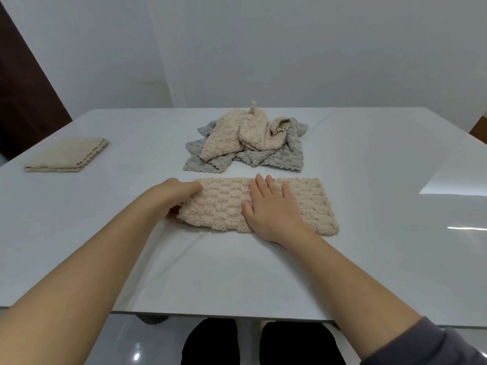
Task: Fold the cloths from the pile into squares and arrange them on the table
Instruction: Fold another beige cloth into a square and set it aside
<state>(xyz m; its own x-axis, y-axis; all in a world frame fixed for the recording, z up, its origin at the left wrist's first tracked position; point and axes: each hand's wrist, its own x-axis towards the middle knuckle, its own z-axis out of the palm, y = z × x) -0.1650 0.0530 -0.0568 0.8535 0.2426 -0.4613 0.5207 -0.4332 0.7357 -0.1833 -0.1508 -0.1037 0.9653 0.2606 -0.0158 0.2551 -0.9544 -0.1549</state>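
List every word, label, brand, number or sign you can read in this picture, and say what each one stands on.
None: there is no readable text anywhere in this view.
The beige cloth under the left hand and right hand, the folded cloth, the pile and the white table show no word, label, tag or number.

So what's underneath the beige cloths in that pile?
Beneath the beige cloths lie crumpled grey cloths, on the white table. How many grey ones there are is hidden.
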